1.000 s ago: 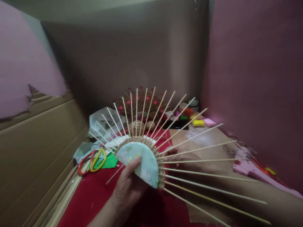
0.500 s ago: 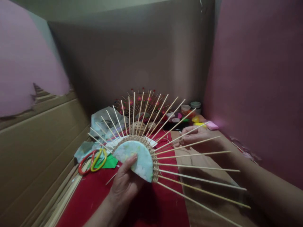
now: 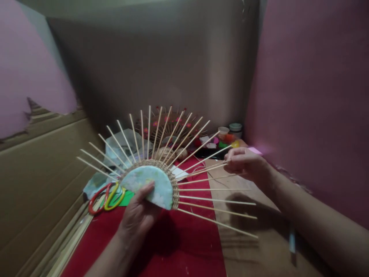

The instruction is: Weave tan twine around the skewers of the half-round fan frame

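My left hand (image 3: 141,211) grips a half-round fan frame (image 3: 150,181), its thumb on the pale blue flowered cloth face. A woven cord band (image 3: 175,188) runs along the curved edge, and many thin wooden sticks (image 3: 216,199) radiate from it. My right hand (image 3: 245,163) is at the tips of the right-hand sticks, fingers pinched together. What lies between those fingertips is too small to make out. Scissors (image 3: 115,196) with one red and one yellow handle lie left of the frame, beside green paper (image 3: 125,198).
A finished-looking fan with pink flowers (image 3: 178,120) stands at the back, balls of twine (image 3: 166,154) before it. Small jars (image 3: 235,127) and coloured pieces are at the back right. A slim cutter-like tool (image 3: 292,246) lies on the board (image 3: 239,254). Cardboard (image 3: 52,165) walls the left.
The fan frame and my left hand have shifted left in view, the frame turning slightly. My right hand has moved a little right, out to the stick tips, still pinched.
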Motion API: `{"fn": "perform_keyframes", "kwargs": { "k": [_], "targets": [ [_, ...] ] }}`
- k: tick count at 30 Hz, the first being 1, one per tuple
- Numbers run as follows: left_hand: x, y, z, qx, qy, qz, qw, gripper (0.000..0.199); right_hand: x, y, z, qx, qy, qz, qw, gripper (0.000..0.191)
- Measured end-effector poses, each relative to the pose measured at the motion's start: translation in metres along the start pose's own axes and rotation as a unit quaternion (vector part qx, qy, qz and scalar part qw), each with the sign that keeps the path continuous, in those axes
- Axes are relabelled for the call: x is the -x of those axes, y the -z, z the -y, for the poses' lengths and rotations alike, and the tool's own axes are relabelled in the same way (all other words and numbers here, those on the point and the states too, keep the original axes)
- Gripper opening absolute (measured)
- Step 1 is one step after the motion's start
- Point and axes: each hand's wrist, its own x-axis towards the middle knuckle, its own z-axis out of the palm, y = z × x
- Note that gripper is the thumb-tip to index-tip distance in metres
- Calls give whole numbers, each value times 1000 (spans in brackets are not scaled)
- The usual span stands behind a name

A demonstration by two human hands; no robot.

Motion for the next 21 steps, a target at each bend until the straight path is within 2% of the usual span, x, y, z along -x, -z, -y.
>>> {"fn": "perform_keyframes", "kwargs": {
  "k": [7,11,16,21],
  "targets": [
    [2,-7,-6,-2,-35,-20,999,37,-4,-3,-2,25,32,-75,996,8],
    [0,-7,-4,0,-46,-28,999,38,-4,-6,2,117,72,-146,980,9],
    [-1,-7,-5,7,-44,-21,999,37,-3,-10,5,190,111,-186,958,11],
    [-4,-7,-8,24,-41,-27,999,34,-5,-13,0,147,57,-207,966,17]
  ]
}}
